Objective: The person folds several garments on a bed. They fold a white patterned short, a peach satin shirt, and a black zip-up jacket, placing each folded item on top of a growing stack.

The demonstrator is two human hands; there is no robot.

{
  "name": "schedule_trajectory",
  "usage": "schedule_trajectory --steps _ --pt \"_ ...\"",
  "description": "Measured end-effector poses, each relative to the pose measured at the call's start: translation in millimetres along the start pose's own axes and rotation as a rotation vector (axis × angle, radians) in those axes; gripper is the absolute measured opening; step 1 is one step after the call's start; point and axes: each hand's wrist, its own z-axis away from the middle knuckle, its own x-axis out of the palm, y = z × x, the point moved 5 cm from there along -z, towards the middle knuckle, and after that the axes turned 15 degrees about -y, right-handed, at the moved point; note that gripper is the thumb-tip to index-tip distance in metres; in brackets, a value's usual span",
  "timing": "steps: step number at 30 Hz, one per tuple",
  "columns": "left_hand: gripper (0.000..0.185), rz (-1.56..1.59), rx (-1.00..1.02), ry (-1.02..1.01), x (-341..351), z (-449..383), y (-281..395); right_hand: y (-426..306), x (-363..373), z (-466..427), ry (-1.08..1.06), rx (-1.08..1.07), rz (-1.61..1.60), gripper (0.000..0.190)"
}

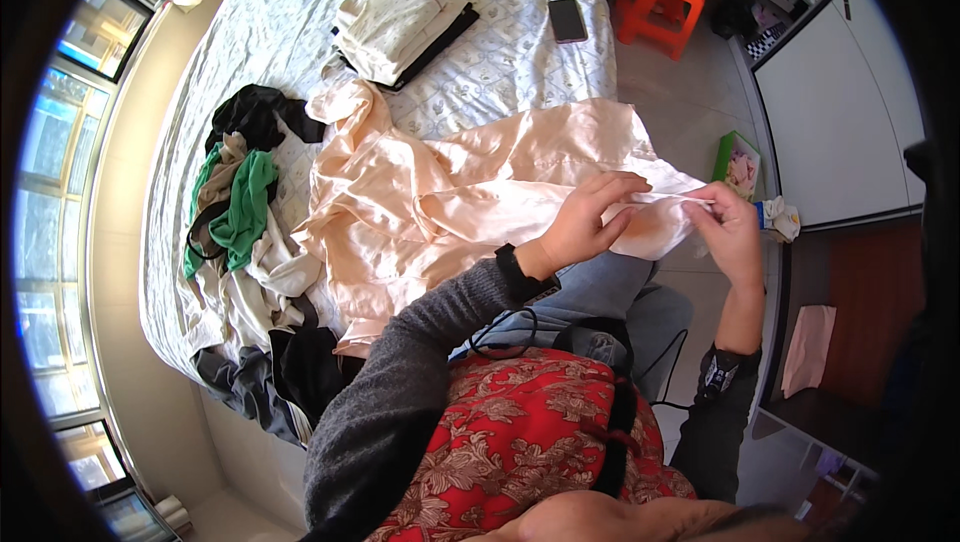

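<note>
A pale pink satin garment lies spread and wrinkled over the near part of the bed, its right end drawn up over my lap. My right hand pinches the edge of this fabric between thumb and fingers at its far right tip. Just left of it, my left hand is on the same edge, thumb below and fingers above; the cloth passes at its fingertips. A brownish-orange patch shows on the fabric between and below the hands.
Folded clothes and a phone lie farther back on the bed. Loose black, green and white clothes are heaped left. An orange plastic stool, a green box and a white cabinet stand to the right.
</note>
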Motion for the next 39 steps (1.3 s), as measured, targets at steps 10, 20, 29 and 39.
schedule_trajectory --steps 10,20,29,39 --pt "0.038 -0.708 -0.646 0.467 -154.6 232.7 -57.5 -48.5 -183.6 -14.8 0.678 -0.274 0.139 0.036" --pt "0.032 -0.994 -1.038 0.186 -251.7 331.2 -137.3 -41.6 -342.2 -7.3 0.68 -0.157 0.229 0.052" --pt "0.084 -0.809 -1.045 0.559 -242.5 342.6 -132.0 9.9 -394.0 33.5 0.745 0.061 0.215 0.057" --pt "0.061 -0.251 -1.114 0.544 -183.0 352.8 -129.5 91.0 -342.2 67.2 0.604 0.289 0.105 0.042"
